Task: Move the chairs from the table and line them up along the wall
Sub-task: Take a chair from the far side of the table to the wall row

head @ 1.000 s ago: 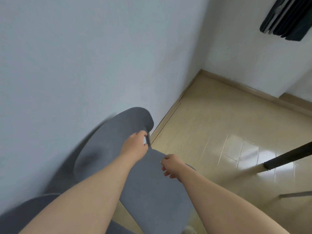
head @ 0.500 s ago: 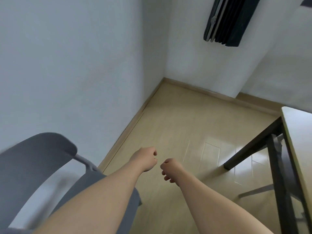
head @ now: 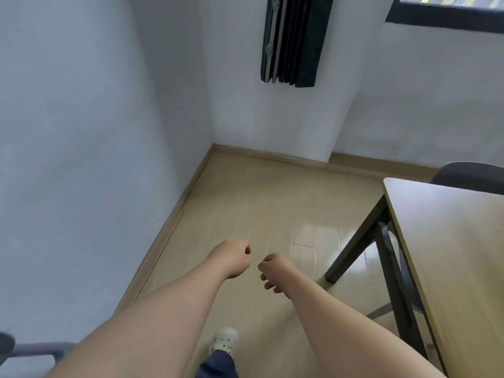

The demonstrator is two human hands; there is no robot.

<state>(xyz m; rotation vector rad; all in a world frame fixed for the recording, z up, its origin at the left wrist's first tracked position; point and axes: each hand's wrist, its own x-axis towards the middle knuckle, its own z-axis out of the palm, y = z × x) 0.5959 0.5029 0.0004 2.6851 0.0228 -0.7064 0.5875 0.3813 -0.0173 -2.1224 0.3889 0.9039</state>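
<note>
Only a sliver of a grey chair (head: 30,349) shows at the bottom left corner, standing against the left wall (head: 81,159). A second dark chair (head: 471,175) shows its backrest behind the far edge of the wooden table (head: 450,241) on the right. My left hand (head: 231,257) and my right hand (head: 274,271) hang in front of me over the floor, close together. Their fingers are loosely curled and hold nothing. Neither hand touches a chair.
The table's black leg (head: 354,246) slants down to the floor at the right. A dark bunched curtain (head: 294,39) hangs on the far wall beside a window (head: 447,9). My white shoe (head: 225,339) steps on pale wood floor (head: 245,200) between wall and table.
My left hand has let go of the grey chair's backrest. The view has swung right, so the chair has slid to the bottom left corner and the table has come into view.
</note>
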